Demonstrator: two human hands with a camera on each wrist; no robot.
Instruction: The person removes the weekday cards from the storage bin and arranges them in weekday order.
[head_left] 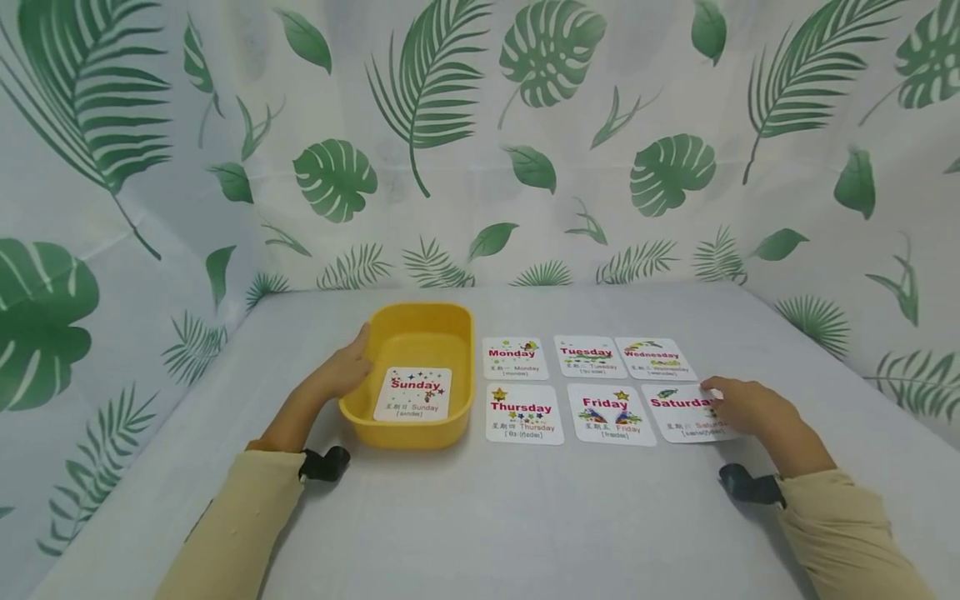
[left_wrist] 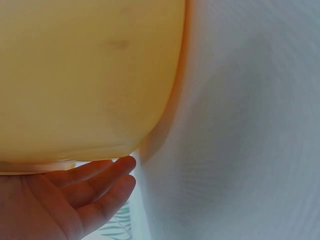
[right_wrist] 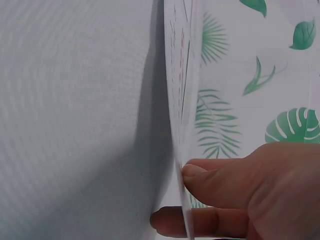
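My left hand (head_left: 343,372) grips the left rim of a yellow plastic basin (head_left: 420,435). In the left wrist view its fingers (left_wrist: 107,192) lie along the basin's outer side (left_wrist: 90,75). A Sunday card (head_left: 413,395) lies inside the basin. At the right, my right hand (head_left: 757,412) pinches the right edge of the Saturday card (head_left: 686,414). The right wrist view shows the thumb on the printed face of this card (right_wrist: 176,100) and a finger behind it, with a shadow under the card's lifted edge.
Left of the Saturday card lie the Friday card (head_left: 615,415) and Thursday card (head_left: 524,414). Behind them are the Monday card (head_left: 512,359), Tuesday card (head_left: 590,357) and Wednesday card (head_left: 654,359). A leaf-printed curtain (head_left: 465,200) stands around the white table (head_left: 540,517).
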